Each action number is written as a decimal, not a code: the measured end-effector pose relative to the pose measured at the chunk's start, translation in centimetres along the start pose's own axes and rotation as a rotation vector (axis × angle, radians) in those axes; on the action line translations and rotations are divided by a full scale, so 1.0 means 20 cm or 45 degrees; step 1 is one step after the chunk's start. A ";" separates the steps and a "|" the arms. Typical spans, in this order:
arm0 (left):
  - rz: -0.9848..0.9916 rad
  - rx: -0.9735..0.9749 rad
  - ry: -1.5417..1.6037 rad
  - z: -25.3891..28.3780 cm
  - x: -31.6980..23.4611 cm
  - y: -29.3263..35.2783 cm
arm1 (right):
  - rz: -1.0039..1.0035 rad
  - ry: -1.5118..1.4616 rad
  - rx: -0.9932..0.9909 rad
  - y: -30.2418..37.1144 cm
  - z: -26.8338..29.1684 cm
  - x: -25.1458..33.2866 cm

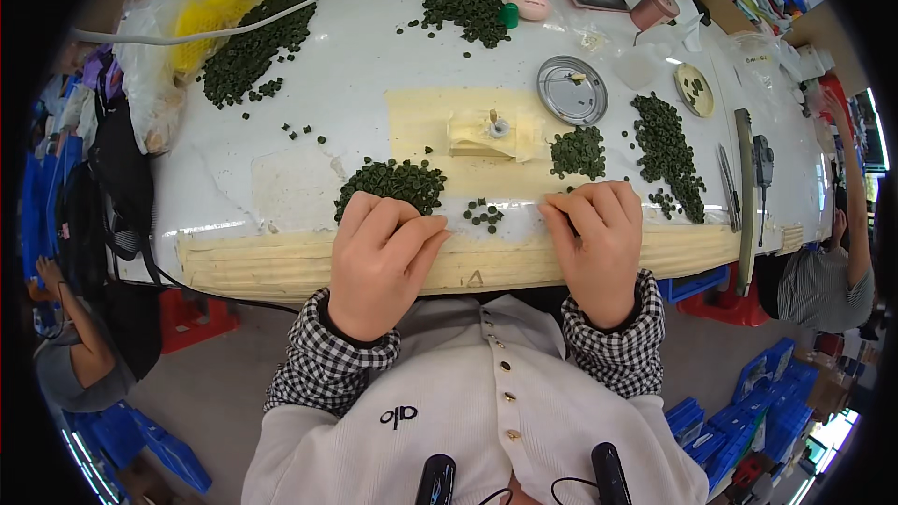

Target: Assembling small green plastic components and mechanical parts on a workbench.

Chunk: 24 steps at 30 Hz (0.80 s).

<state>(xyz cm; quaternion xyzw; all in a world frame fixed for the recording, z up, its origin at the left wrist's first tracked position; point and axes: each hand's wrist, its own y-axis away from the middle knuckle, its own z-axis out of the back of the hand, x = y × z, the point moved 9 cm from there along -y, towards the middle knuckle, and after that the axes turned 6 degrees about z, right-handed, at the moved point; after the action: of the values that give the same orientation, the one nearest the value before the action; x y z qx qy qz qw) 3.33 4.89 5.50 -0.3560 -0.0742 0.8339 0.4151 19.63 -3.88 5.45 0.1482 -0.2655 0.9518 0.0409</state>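
Observation:
My left hand (pixel 383 262) is at the table's near edge, beside a heap of small dark green parts (pixel 400 180). Its thumb and fingers are drawn together in a pinch, and whatever lies between the tips is too small to tell. Closed in a similar pinch, my right hand (pixel 599 248) sits below a smaller pile of green parts (pixel 578 151); its fingertips hide what they may hold. Between the two hands lie several loose green pieces (pixel 483 215). Beyond them, a tape-covered block (pixel 472 138) with a small metal post stands on yellowish tape.
More green parts form heaps at the far left (pixel 267 42), far middle (pixel 468 9) and right (pixel 666 150). A round metal lid (pixel 572 91), a shallow dish (pixel 694 90) and tweezers (pixel 728 187) lie to the right. A white cable (pixel 234 30) crosses the far left. Ridged yellowish padding (pixel 253 266) lines the near edge.

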 end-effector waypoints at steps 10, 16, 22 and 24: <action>0.032 -0.026 -0.114 0.01 0.04 0.05 | 0.031 -0.057 0.008 0.03 0.00 0.02; 0.044 -0.057 -0.133 0.04 0.06 0.06 | 0.033 -0.046 -0.017 0.05 0.00 0.01; -0.019 -0.061 -0.177 0.04 0.05 0.07 | 0.186 -0.187 -0.015 0.04 -0.02 0.18; -0.028 -0.070 -0.213 0.04 0.06 0.07 | 0.275 -0.235 0.011 0.03 -0.06 0.26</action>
<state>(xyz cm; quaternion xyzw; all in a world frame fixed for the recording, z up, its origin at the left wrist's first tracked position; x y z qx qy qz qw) 1.39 4.97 4.95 -0.2955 -0.1355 0.8538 0.4066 14.18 -3.70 5.77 0.2056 -0.2783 0.9342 -0.0871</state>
